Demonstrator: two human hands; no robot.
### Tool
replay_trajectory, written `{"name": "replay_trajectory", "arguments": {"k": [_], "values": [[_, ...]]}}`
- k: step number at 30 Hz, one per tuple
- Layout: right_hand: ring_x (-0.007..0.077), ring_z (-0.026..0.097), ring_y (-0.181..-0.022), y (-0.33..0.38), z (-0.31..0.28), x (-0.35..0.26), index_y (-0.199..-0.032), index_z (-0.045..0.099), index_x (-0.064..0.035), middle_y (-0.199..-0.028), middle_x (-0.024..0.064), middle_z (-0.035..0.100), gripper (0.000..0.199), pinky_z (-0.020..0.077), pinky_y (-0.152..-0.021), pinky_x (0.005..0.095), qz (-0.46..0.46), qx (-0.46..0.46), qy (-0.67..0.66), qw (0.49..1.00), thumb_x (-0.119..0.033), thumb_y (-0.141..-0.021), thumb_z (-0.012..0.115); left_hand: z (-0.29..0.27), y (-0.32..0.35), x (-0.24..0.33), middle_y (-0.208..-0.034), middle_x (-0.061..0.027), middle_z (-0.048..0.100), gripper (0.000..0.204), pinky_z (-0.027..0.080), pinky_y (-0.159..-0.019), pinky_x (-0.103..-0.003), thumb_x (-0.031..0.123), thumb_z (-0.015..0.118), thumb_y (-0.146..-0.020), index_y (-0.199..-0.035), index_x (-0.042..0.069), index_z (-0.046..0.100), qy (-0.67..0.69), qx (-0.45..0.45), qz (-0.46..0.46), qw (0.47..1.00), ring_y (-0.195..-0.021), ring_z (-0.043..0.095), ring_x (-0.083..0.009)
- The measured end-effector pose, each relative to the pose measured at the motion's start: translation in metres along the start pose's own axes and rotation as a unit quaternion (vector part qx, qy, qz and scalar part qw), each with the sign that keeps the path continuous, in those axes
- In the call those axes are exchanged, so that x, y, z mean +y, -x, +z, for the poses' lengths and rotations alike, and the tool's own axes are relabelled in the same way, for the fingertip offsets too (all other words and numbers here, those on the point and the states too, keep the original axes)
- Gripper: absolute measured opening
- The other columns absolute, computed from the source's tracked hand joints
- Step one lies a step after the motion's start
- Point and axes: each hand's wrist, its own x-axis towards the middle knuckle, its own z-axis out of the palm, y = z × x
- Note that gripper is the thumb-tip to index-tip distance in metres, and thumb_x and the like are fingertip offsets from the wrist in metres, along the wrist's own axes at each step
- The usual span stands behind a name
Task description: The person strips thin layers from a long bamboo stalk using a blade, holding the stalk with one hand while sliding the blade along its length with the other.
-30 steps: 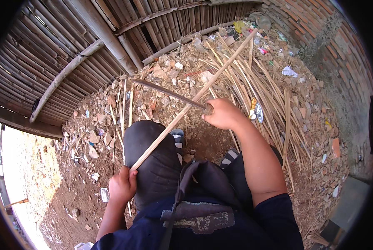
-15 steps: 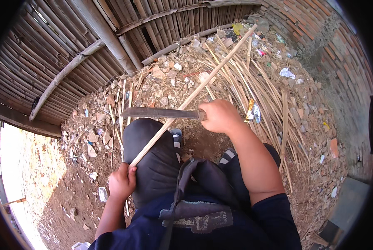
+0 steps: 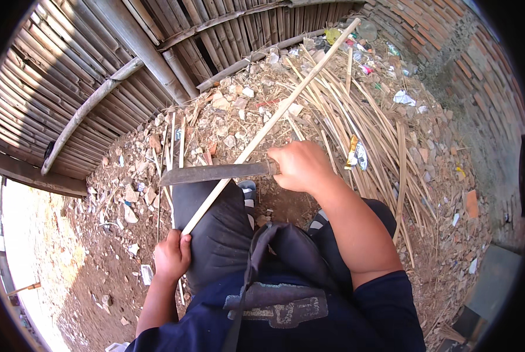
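My left hand (image 3: 172,256) is closed around the near end of a long pale bamboo strip (image 3: 268,127), which slants up and away to the far right. In my right hand (image 3: 300,165) is the handle of a machete (image 3: 215,172), fingers wrapped round it. Its dark, worn blade points left and lies across the strip just beyond my left knee. Whether the edge bites into the strip cannot be made out. The strip passes over my left thigh, and its far end reaches above the littered ground.
A heap of split bamboo strips (image 3: 365,141) lies to the right, with a gold and silver wrapper (image 3: 356,154) on it. A few strips stand left of my knee. A bamboo-slat wall (image 3: 69,76) and a brick wall (image 3: 444,41) bound the rubble-strewn ground.
The machete has come nearer to me along the strip, its tip now lower and further left. The strip's far end has risen slightly in view; my left hand keeps its hold.
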Motion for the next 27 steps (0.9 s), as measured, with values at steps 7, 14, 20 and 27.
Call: {"name": "replay_trajectory", "arguments": {"k": [7, 14, 20, 27], "values": [[0.0388, 0.071, -0.094, -0.024, 0.007, 0.066, -0.109, 0.074, -0.0065, -0.099, 0.0221, 0.074, 0.030, 0.0559, -0.085, 0.0452, 0.172, 0.033, -0.199, 0.964, -0.023, -0.085, 0.066, -0.010, -0.007, 0.008, -0.066, -0.0211, 0.064, 0.025, 0.050, -0.055, -0.054, 0.025, 0.063, -0.101, -0.088, 0.005, 0.054, -0.036, 0.007, 0.010, 0.999, -0.061, 0.064, -0.0457], [0.0411, 0.070, -0.090, -0.010, 0.011, 0.012, -0.099, 0.073, -0.0100, -0.090, 0.0198, 0.073, 0.022, 0.0549, -0.080, 0.0511, 0.045, -0.003, -0.073, 0.996, -0.023, -0.081, 0.071, -0.008, -0.003, 0.005, -0.065, -0.0199, 0.063, 0.026, 0.050, -0.055, -0.053, 0.025, 0.064, -0.101, -0.088, 0.005, 0.054, -0.039, -0.019, -0.004, 0.999, -0.060, 0.065, -0.0437], [0.0402, 0.071, -0.095, -0.029, 0.014, 0.083, -0.103, 0.074, -0.0045, -0.099, 0.0217, 0.074, 0.029, 0.0555, -0.085, 0.0460, 0.224, 0.034, -0.234, 0.945, -0.024, -0.082, 0.070, -0.010, -0.008, 0.005, -0.065, -0.0187, 0.063, 0.028, 0.050, -0.054, -0.052, 0.025, 0.066, -0.100, -0.084, 0.005, 0.053, -0.025, 0.014, 0.021, 0.999, -0.060, 0.064, -0.0431], [0.0402, 0.071, -0.098, -0.012, 0.005, 0.023, -0.107, 0.074, -0.0055, -0.101, 0.0219, 0.074, 0.033, 0.0558, -0.090, 0.0483, 0.093, -0.020, -0.139, 0.986, -0.023, -0.079, 0.070, -0.009, -0.008, 0.004, -0.065, -0.0179, 0.062, 0.027, 0.050, -0.055, -0.051, 0.024, 0.066, -0.099, -0.085, 0.005, 0.054, -0.030, 0.002, 0.018, 0.999, -0.060, 0.064, -0.0425]]}}
